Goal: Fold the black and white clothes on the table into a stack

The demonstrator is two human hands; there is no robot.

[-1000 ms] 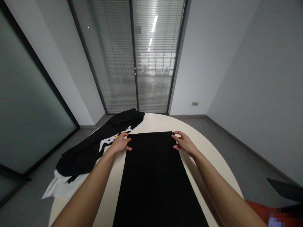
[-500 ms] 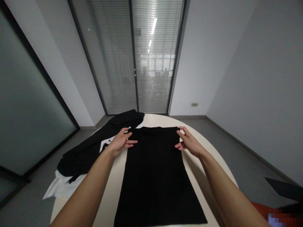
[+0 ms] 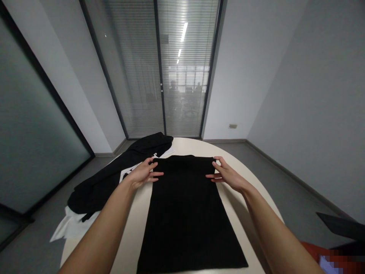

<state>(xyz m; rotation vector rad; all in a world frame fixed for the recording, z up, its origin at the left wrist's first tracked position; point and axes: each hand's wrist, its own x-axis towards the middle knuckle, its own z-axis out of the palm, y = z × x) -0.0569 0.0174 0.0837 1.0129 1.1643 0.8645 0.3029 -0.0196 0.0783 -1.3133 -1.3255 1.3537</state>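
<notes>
A black folded garment (image 3: 188, 213) lies lengthwise on the pale table in front of me; its exact kind does not show. Its far left corner is pinched between thumb and forefinger of my left hand (image 3: 142, 174), the other fingers stretched out over the cloth. At the far right corner my right hand (image 3: 228, 176) pinches the edge in the same way. The far edge between them is pulled fairly straight, with a slight bump near the middle. Left of my left hand lies a heap of dark clothing (image 3: 105, 182) with a white print.
The round-edged table (image 3: 239, 163) curves away at the back and right. White cloth (image 3: 72, 224) sticks out under the dark heap and hangs past the left edge. A dark flat object (image 3: 340, 225) and something red (image 3: 313, 249) stand at the lower right. Glass panels with blinds are behind.
Both hands have drawn the garment's far edge slightly towards me, and its far strip looks laid over a little more. The dark heap stays where it was.
</notes>
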